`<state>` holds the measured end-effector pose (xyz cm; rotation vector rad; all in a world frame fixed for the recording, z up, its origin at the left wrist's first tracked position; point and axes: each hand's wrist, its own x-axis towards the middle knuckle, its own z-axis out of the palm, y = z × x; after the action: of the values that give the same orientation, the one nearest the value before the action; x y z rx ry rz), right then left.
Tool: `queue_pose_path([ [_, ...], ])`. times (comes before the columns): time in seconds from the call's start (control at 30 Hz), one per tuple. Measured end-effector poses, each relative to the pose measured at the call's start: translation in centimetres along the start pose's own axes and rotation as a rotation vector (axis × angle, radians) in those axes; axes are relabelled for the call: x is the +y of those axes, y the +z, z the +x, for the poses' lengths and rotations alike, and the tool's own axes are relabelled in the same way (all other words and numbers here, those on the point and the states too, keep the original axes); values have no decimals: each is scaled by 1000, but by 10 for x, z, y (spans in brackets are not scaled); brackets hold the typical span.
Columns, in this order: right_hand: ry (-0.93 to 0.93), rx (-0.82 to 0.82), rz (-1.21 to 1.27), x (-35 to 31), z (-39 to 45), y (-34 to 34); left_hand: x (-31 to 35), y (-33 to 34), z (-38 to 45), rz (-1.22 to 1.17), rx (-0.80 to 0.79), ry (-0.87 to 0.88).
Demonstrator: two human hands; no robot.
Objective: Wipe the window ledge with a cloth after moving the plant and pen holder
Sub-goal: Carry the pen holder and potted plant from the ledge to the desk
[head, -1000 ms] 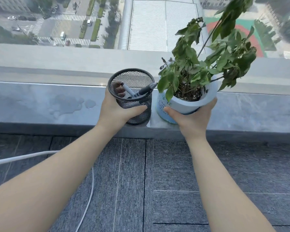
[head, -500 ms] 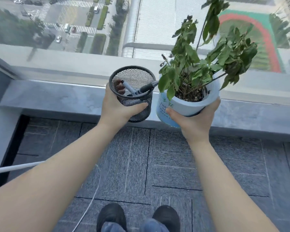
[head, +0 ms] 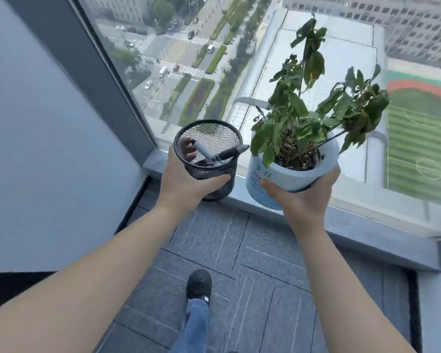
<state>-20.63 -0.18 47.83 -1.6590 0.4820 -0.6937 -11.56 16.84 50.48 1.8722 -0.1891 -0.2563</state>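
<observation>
My left hand (head: 182,183) grips a black mesh pen holder (head: 209,159) with pens lying inside it. My right hand (head: 302,196) holds a white and blue pot with a leafy green plant (head: 290,171). Both are lifted off the grey window ledge (head: 354,225) and held side by side in the air near its left end. No cloth is in view.
A white wall (head: 49,136) and dark window frame (head: 99,80) close off the left side. Glass runs above the ledge. Grey carpet tiles (head: 239,250) cover the floor, where my shoe (head: 199,284) steps forward.
Both hands have lifted the pen holder and the plant off the ledge and carried them left toward the corner. My view has turned left and my foot has stepped forward.
</observation>
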Motion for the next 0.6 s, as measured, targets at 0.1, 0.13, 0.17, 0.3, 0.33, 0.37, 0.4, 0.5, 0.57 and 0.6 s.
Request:
queue_pose_path([
  [0.1,-49,-92,17,-42,-22,-5,26,-27,-43,-4,108,39],
  [0.13,-52,-118,19,-56,-32,-6,35,-37,-59,-10,148,47],
  [0.17,-57,-143,15,-70,-42,-8,44,-46,-76,-14,180,52],
  [0.3,-103,-260,-49,-125,-82,-4,72,-87,-143,-35,283,51],
  [0.33,-114,-291,-52,-139,-92,2,77,-100,-158,-58,318,53],
  [0.37,-125,-326,-48,-152,-101,9,81,-113,-173,-69,358,50],
  [0.4,-138,-363,-43,-166,-111,17,84,-128,-189,-65,396,44],
  [0.5,-195,-480,-17,-202,-145,46,87,-175,-240,-54,531,30],
  [0.57,-226,-554,3,-226,-172,67,84,-207,-273,-73,639,23],
  [0.6,-237,-592,22,-237,-188,77,82,-224,-292,-73,687,22],
])
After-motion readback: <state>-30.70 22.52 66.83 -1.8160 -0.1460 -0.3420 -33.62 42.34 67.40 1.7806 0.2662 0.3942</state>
